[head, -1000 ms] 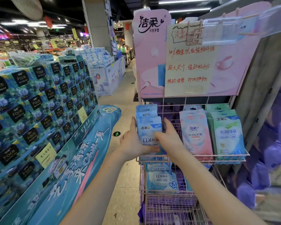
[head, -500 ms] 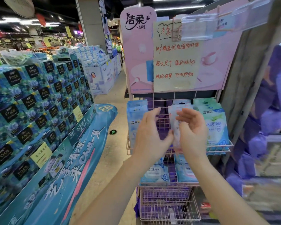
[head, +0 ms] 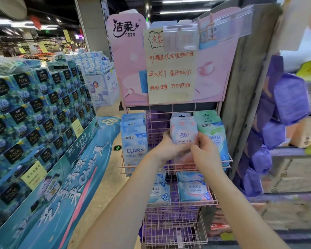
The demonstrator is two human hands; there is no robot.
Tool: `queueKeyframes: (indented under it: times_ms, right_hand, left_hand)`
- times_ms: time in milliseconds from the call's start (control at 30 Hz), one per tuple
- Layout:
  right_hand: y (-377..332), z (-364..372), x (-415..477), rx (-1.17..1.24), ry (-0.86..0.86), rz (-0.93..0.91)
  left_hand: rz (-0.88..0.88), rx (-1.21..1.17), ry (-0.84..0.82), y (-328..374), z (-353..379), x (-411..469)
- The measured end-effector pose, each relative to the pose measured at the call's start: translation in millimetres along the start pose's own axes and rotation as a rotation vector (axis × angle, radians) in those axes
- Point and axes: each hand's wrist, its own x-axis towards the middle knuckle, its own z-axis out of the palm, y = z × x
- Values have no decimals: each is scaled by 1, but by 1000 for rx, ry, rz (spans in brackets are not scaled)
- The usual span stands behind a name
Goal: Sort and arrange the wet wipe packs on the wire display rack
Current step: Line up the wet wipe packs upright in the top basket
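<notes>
Both hands are at the top basket of the rack [head: 171, 229], gripping the pink packs [head: 184, 131] from either side. The left hand [head: 164, 149] has its fingers [head: 164, 139] curled round the stack's left edge, thumb across the front near the bottom. The right hand [head: 206, 155] has its fingers [head: 203, 142] wrapped over the right edge, touching the front pack just beside its printed label. The stack stands upright between the two sets of fingers, its lower part hidden behind the hands.

The green packs [head: 215, 135] stand just right of the right fingers, against the pink ones. The blue packs [head: 134, 142] are left of the left fingers, apart from them, with bare wire grid between. Below the wrists, the next basket holds more packs [head: 193, 189], some blue, some pink. Above the fingertips a handwritten sign [head: 171, 69] hangs on the pink header board [head: 127, 72]. Far to the left of the left arm are stacked tissue boxes [head: 34, 108].
</notes>
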Motion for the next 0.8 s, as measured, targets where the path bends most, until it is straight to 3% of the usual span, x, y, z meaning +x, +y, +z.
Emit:
queueKeyframes:
  times_ms: [233,467,667,800]
  right_hand:
    - [4,-12,10,270,-48,68]
    - [8,-12,5,269,-60,-14]
    - [15,-15,9,360,-89,-44]
    - [12,-14,11,383,-102,-72]
  left_hand:
    - [-124,8,29,-23,-1,39]
    - [64,15,-75,-2,2,11]
    - [160,50,46,-3,0,2]
    - [172,41,-3,-1,-4,-1]
